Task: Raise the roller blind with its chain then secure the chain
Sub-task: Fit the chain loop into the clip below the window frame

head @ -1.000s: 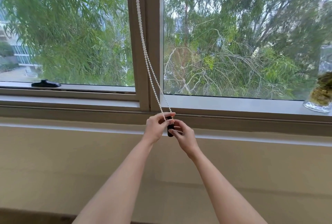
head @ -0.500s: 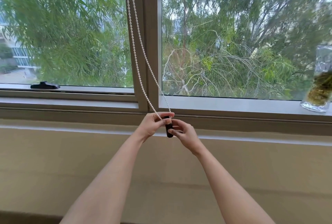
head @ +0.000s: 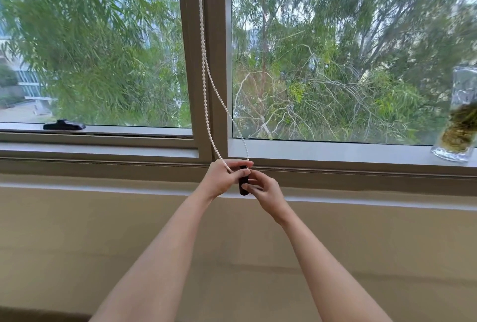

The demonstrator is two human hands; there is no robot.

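Observation:
A white bead chain [head: 206, 68] hangs down along the window's centre post and splits into two strands near the sill. Both strands end at a small dark chain holder [head: 244, 187] fixed on the wall under the sill. My left hand [head: 223, 178] pinches the left strand just above the holder. My right hand [head: 265, 194] grips the holder's lower part with its fingertips. The roller blind itself is out of view above the frame; both panes are uncovered.
A black window handle [head: 64, 125] lies on the left sill. A glass vase [head: 458, 120] with greenish contents stands on the sill at the far right. Below the sill runs a beige wall [head: 129, 231].
The two strands, spread apart half a second ago, now run close together along the post. Both hands stay at the holder, with the fingers slightly shifted.

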